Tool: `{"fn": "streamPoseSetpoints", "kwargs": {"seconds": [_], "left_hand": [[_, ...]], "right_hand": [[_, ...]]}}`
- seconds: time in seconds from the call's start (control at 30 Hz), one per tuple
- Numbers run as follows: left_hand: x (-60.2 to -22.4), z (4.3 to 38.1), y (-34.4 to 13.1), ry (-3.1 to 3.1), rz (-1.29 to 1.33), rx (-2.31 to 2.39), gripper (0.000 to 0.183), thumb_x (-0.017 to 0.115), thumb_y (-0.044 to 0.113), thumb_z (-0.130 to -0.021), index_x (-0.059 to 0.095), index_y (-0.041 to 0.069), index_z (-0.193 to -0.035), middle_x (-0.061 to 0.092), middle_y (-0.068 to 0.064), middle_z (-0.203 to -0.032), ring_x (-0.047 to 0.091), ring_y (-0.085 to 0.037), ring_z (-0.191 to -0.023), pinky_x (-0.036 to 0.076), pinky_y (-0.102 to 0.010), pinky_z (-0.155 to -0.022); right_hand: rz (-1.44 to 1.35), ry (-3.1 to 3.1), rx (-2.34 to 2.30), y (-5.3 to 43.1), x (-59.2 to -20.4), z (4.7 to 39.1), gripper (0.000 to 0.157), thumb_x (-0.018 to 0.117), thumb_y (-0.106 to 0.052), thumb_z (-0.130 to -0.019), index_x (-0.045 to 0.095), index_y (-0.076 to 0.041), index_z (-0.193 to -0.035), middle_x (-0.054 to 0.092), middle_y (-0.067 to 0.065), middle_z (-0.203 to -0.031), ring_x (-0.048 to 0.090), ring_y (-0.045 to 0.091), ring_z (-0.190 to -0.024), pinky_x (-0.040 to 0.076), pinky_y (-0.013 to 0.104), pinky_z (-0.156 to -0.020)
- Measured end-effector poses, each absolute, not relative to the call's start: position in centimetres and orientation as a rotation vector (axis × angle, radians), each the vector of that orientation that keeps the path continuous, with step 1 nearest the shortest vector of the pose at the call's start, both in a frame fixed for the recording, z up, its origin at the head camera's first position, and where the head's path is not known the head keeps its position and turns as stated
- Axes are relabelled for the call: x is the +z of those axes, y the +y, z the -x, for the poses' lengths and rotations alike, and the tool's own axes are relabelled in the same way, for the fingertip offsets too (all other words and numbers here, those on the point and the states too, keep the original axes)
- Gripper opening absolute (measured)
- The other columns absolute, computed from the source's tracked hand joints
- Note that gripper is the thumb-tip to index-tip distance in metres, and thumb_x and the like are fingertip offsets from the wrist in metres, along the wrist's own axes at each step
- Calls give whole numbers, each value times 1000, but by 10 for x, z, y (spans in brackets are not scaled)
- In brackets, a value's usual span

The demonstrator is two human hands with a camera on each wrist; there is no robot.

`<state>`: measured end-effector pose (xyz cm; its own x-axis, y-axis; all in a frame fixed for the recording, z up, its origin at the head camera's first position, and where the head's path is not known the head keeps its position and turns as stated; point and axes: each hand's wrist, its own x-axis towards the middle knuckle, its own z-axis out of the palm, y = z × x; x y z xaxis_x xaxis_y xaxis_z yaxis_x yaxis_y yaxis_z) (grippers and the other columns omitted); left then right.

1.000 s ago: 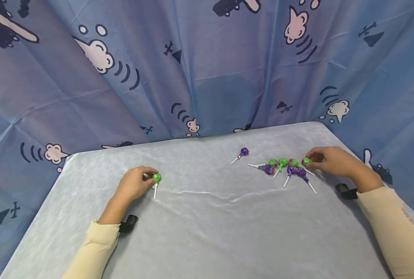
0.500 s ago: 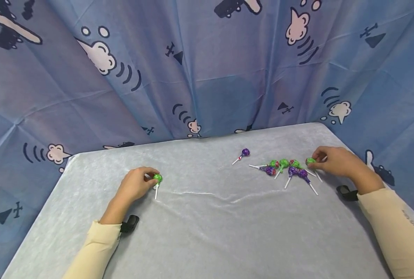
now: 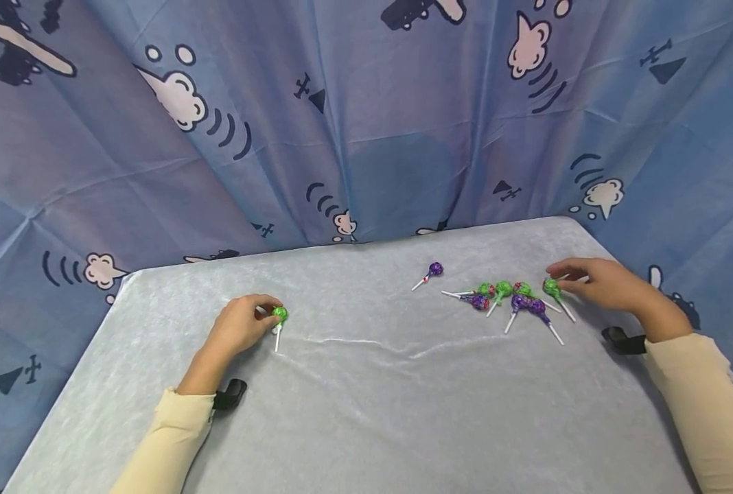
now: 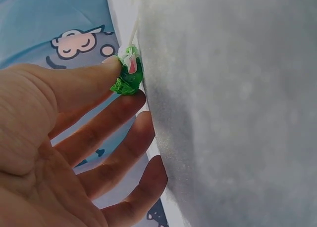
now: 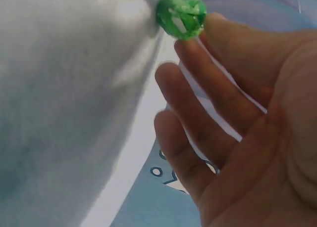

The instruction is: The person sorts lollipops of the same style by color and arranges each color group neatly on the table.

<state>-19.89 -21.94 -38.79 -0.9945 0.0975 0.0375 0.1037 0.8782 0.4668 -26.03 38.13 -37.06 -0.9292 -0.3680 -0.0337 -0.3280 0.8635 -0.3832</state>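
Note:
My left hand pinches the wrapped head of a green lollipop between thumb and index finger at the table's left. In the left wrist view the green wrapper sits at the thumb tip, the other fingers loosely spread below. Over at the right, my right hand is beside another green lollipop lying on the cloth, index finger lifted above its head and thumb close by. In the right wrist view that lollipop's head is near the thumb tip; whether they touch I cannot tell.
Several green and purple lollipops lie clustered left of my right hand, among them a purple one and a green one. A single purple lollipop lies farther back. A blue patterned curtain hangs behind the grey cloth-covered table.
My right hand has loosened its hold on the green lollipop and drawn slightly right, so the lollipop's head and stick show more fully. The left hand keeps its pinch.

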Motion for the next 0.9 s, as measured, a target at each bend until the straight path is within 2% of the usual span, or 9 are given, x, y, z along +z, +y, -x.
{"fn": "streamPoseSetpoints", "kwargs": {"seconds": [0.1,0.2,0.27,0.43,0.73,0.9], "left_hand": [[-389,199,-220,-3028,159,-758,26,74,22,-89,74,16,-114,75,-6,-105,68,-21,-91,49,-38,-75],[-389,199,-220,-3024,152,-763,26,74,22,-89,74,16,-114,75,-5,-105,68,-21,-91,49,-38,-75],[-390,199,-220,-3022,148,-766,26,74,22,-89,74,16,-114,75,-5,-105,69,-21,-91,49,-38,-75],[-391,200,-221,-3026,143,-766,26,74,22,-89,74,16,-115,75,-6,-105,69,-21,-92,50,-39,-76],[-390,200,-220,-3042,120,-782,27,74,22,-90,73,17,-116,74,-7,-108,68,-21,-94,50,-39,-76],[-390,200,-219,-3052,116,-783,26,73,22,-90,73,17,-116,74,-6,-110,68,-22,-95,50,-39,-77]], "right_hand": [[591,2930,-580,381,-373,260,31,64,-11,-97,65,1,-126,68,22,-120,65,40,-106,55,45,-83],[583,2934,-582,378,-374,261,31,66,-12,-95,67,-3,-125,70,19,-119,66,34,-103,53,37,-79],[564,2921,-587,376,-375,262,33,68,-14,-94,68,-3,-125,70,18,-119,66,33,-102,54,39,-80],[538,2867,-585,374,-377,264,39,70,-22,-93,65,-2,-126,70,20,-117,65,36,-105,52,54,-86],[592,2832,-616,374,-378,262,39,65,-17,-96,62,-3,-133,66,23,-127,62,42,-114,51,58,-91],[580,2838,-601,374,-380,261,37,66,-15,-95,63,-4,-130,69,18,-120,65,35,-108,51,57,-91]]}}
